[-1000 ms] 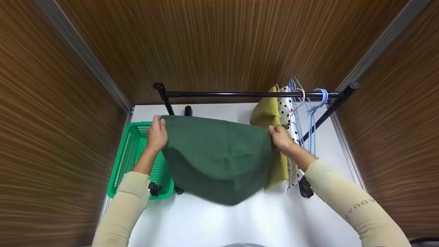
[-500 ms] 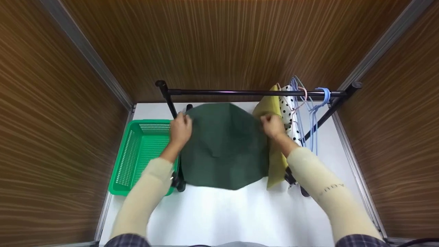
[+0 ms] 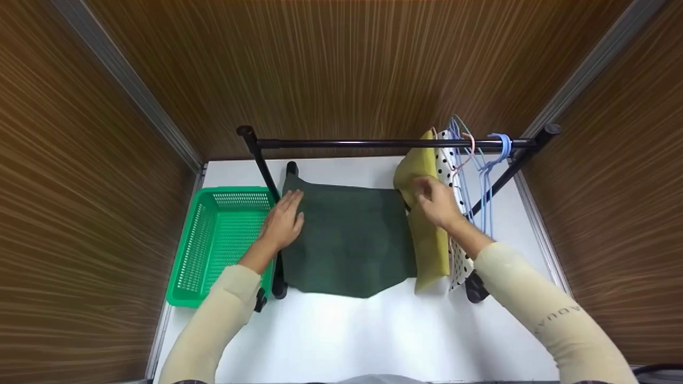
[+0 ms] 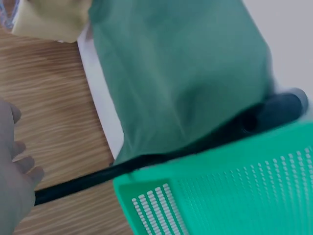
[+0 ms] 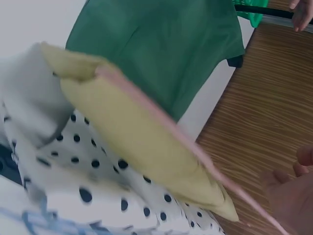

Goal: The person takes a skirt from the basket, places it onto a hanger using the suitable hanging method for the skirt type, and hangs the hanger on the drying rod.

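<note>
A dark green cloth (image 3: pixel 347 240) lies spread on the white surface under the rack, its upper left corner drawn out over the rack's foot. Above that left edge is my left hand (image 3: pixel 282 223), fingers straight and holding nothing; whether it touches the cloth I cannot tell. My right hand (image 3: pixel 438 204) is beside the yellow cloth (image 3: pixel 429 245), which hangs from a pink hanger (image 5: pixel 146 100). In the right wrist view its fingers are loosely bent, with nothing in them. A white cloth with black dots (image 5: pixel 93 161) hangs right behind the yellow one.
A black rail (image 3: pixel 341 144) spans the back on two posts. Blue hangers (image 3: pixel 488 176) hang at its right end. A green plastic basket (image 3: pixel 184 256) stands at the left, against the rack's foot. Brown wood-grain panels (image 3: pixel 341 69) enclose the space.
Both hands have let go of the green cloth, which has come down flat onto the white surface. The right hand has moved slightly right, toward the hanging yellow cloth.
</note>
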`<state>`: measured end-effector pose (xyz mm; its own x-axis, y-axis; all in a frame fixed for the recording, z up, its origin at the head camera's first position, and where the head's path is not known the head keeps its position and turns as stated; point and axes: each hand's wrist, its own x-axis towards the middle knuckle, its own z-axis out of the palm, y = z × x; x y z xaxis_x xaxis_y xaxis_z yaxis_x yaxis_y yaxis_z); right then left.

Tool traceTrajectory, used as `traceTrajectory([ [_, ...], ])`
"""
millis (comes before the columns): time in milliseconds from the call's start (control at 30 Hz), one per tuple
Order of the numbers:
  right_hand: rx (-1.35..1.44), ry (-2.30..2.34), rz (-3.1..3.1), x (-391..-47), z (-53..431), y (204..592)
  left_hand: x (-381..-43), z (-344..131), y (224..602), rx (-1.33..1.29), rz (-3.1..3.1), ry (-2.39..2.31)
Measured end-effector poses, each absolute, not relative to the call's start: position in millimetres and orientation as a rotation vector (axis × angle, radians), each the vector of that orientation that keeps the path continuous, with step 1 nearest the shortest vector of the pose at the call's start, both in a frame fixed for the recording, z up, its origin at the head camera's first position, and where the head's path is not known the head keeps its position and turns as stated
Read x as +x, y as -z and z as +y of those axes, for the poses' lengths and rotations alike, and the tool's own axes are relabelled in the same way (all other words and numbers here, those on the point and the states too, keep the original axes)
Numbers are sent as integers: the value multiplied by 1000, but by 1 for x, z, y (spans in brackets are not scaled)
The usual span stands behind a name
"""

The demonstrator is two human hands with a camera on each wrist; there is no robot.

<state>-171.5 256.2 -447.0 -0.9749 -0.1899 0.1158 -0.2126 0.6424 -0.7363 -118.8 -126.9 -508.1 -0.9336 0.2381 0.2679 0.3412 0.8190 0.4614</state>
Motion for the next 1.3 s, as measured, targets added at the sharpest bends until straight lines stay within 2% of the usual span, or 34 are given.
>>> traceTrajectory([
  [200, 459, -1207, -2635, -164, 275, 435, -101, -147, 519, -510, -2760, 615],
  [467, 477, -942, -2425, -153, 321, 428, -69, -186, 540, -370, -2888, 479],
  [700, 309, -777, -2333, -150, 357, 435, -41, -212, 565, -238, -3009, 413],
  [967, -26, -816, -2548, -148, 375, 441, 8, -217, 625, 49, -3095, 543],
  [1133, 101, -794, -2612, -150, 377, 446, 27, -213, 652, 109, -3251, 475],
  [1300, 130, -733, -2566, -150, 376, 451, 29, -211, 655, -7, -3246, 378],
])
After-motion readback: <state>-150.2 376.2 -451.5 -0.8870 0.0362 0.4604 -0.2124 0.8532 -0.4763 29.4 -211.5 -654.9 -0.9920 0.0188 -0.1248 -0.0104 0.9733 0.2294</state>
